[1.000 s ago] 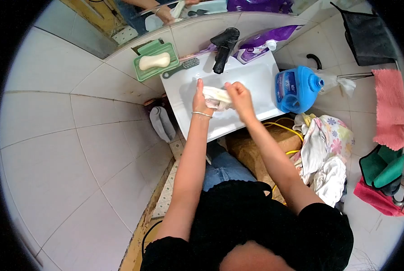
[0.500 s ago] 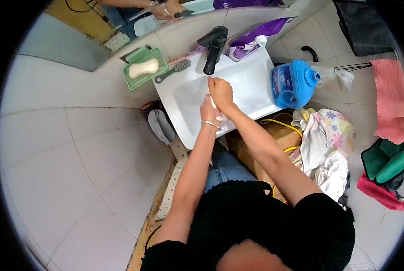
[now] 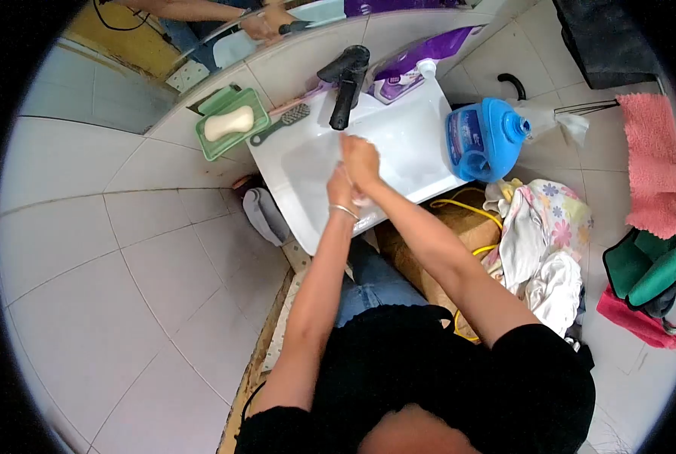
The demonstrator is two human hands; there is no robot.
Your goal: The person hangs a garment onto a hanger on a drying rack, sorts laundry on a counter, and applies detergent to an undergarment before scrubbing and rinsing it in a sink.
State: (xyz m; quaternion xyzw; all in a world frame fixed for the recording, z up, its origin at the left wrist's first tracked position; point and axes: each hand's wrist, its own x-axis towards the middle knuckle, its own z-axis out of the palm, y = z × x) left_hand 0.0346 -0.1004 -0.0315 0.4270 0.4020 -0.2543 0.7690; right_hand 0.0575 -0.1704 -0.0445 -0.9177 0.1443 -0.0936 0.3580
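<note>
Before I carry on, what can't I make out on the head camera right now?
All in the head view:
- Cloth: mostly hidden by the left hand and right hand; its full shape can't be told.
- Tap: its own spout hides the outlet; I can't tell whether water runs.
- Blue jug: label print too small to read.
- Black hanging item: top cut off by the picture's edge.

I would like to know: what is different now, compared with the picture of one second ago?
The right hand has moved left, in to meet the left hand. The white cloth, plainly visible between them before, is now mostly hidden by the hands. Nothing was visibly picked up or released. The soap, the brush and the blue bottle stayed in their places.
</note>
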